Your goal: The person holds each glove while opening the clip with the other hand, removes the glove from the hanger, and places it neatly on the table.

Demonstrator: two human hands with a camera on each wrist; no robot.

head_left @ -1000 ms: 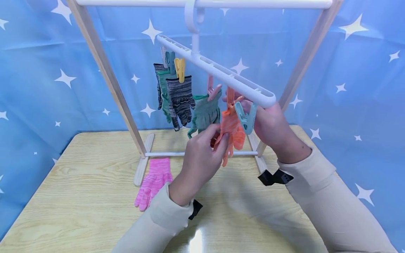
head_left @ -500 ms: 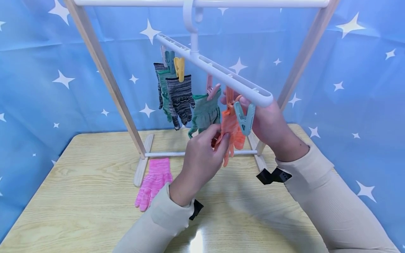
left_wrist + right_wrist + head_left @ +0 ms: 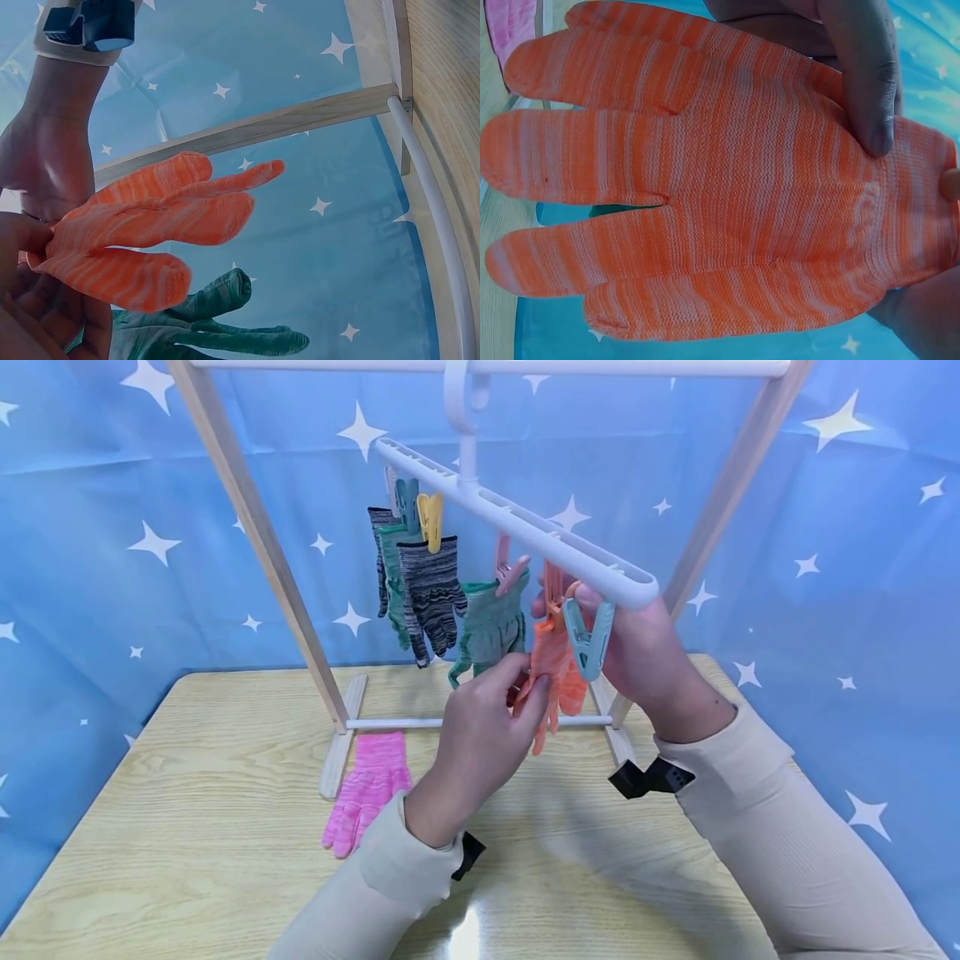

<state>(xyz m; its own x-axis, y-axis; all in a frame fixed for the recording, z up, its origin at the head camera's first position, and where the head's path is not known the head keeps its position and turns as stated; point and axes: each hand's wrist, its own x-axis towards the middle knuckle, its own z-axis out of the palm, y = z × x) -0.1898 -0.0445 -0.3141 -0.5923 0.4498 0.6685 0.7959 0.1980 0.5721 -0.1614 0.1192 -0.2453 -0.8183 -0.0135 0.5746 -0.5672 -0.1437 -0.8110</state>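
Observation:
An orange striped knit glove point(image 3: 551, 652) hangs fingers down near the close end of the white hanger point(image 3: 517, 518). My left hand point(image 3: 487, 718) pinches its side between thumb and fingers, the thumb lying on the fabric in the right wrist view. At the cuff is an orange clothespin point(image 3: 553, 593); my right hand point(image 3: 645, 652) grips it from behind, its fingertips partly hidden by the clip and glove. A light teal clothespin point(image 3: 588, 639) hangs beside it, in front of my right hand. The glove's fingers dangle loose in the left wrist view.
A green glove point(image 3: 491, 631) hangs from a pink clothespin point(image 3: 512, 575) just behind. Farther along are grey-black gloves point(image 3: 429, 585) and another green one. A pink glove point(image 3: 367, 793) lies on the wooden table point(image 3: 187, 827) beside the rack's foot point(image 3: 341, 752).
The head view shifts slightly. Both hands keep nearly the same place and hold on the orange glove and clothespin.

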